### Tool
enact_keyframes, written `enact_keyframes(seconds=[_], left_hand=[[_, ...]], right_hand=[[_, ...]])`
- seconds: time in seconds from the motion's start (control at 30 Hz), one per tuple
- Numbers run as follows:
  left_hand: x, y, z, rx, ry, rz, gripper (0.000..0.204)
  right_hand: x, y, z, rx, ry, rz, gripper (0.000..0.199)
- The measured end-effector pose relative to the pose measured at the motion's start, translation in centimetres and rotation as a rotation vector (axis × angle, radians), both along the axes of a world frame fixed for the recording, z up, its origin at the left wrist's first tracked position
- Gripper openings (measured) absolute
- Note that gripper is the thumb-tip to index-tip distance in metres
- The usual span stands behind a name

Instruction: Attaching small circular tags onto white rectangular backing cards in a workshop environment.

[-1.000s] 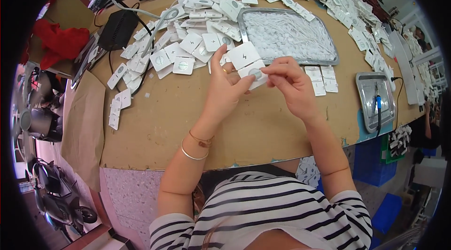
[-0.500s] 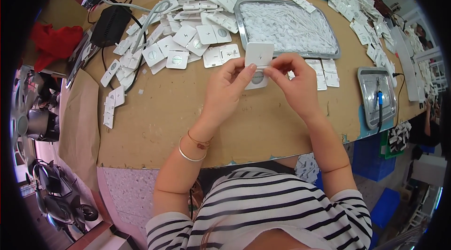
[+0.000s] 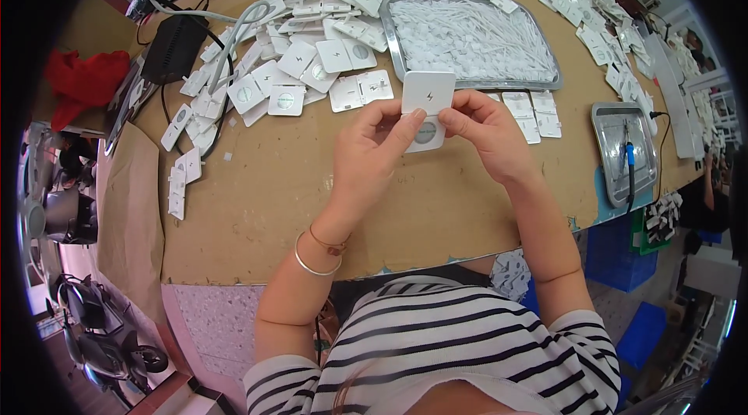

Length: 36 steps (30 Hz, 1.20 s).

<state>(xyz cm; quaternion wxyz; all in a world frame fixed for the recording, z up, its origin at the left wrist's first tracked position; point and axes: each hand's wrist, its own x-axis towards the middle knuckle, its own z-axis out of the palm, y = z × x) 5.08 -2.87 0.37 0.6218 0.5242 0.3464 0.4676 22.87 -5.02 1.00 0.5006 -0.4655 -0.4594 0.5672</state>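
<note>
A white square folding plastic piece [image 3: 427, 107] with a small lightning mark and a round grey disc on its lower half is held above the brown table [image 3: 257, 204]. My left hand [image 3: 376, 151] pinches its left side, thumb on the lower half. My right hand [image 3: 488, 131] grips its right edge. Both halves are open like a hinge, the upper half upright.
A metal tray [image 3: 401, 49] full of small white parts lies just behind my hands. Many more white square pieces [image 3: 312, 64] cover the far table. A smaller metal tray [image 3: 623, 151] with a blue-handled tool is at right. A black box [image 3: 173, 49], cables and a red cloth [image 3: 82, 80] are at left.
The white piece has been brought closer and lower over the table, and its upper half now stands unfolded upward. Both hands stayed on it.
</note>
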Motion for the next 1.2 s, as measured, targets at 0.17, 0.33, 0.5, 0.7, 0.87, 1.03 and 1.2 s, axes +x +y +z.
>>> enact_keyframes(seconds=[0.17, 0.33, 0.5, 0.7, 0.87, 1.03, 1.2], left_hand=[[-0.1, -0.1, 0.0, 0.037, -0.007, 0.017, 0.021], [0.3, -0.1, -0.8, 0.141, 0.015, 0.069, 0.021], [-0.3, 0.5, -1.5, -0.024, -0.012, 0.039, 0.020], [-0.5, 0.9, 0.0, -0.093, -0.058, 0.079, 0.021], [-0.9, 1.2, -0.1, -0.105, -0.099, 0.118, 0.023], [-1.2, 1.5, -0.1, -0.112, -0.086, 0.101, 0.025], [-0.9, 1.4, 0.0, -0.374, -0.332, 0.011, 0.032]], right_hand=[[-0.3, -0.3, 0.0, 0.066, -0.029, -0.023, 0.012], [-1.4, -1.0, 0.0, 0.279, -0.323, -0.144, 0.011], [-0.7, 0.8, 0.5, 0.167, -0.535, -0.025, 0.013], [6.4, 10.7, -1.1, 0.308, -1.116, -0.251, 0.017], [6.0, 13.5, -1.5, 0.212, -1.350, -0.137, 0.019], [6.8, 13.1, -0.5, 0.033, -1.067, -0.141, 0.017], [6.4, 9.6, 2.0, -0.047, -0.295, -0.125, 0.018]])
